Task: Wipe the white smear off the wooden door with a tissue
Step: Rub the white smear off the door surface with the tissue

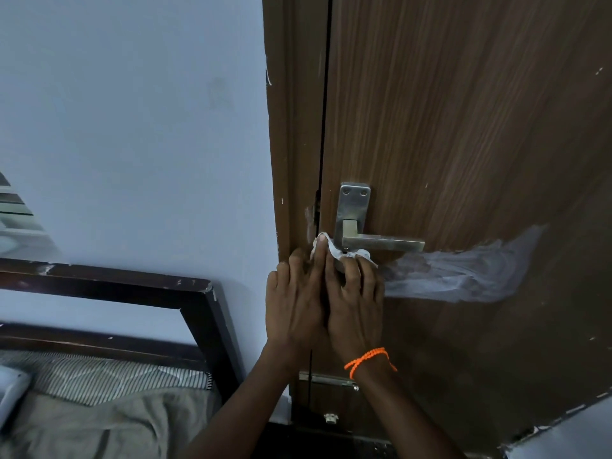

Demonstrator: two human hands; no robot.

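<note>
Hands side by side at the door (463,127), just below the lever handle (381,241). Left hand (293,303) lies with fingers straight, tips over the seam between door and frame (284,160); one fingertip rests on the left end of the tissue (334,248). Left grip apart, fingers extended, pressing rather than clasping. Right hand (356,309) touches the left along its inner edge; its fingers curl over the crumpled tissue, grip clamped on the tissue. Tissue sits bunched against the door directly under the handle plate, partly hidden by the fingers. Orange cord (366,359) around the right wrist.

Smear (460,270): broad, whitish, streaked band on the door, running right from just beside the right hand and rising at its far right end. Tissue at the smear's left end.

Left of the frame: pale wall (132,127). Near left: dark bed frame (205,303), striped and beige bedding (99,409). Small latch (328,380) low on the door, below the wrists.
</note>
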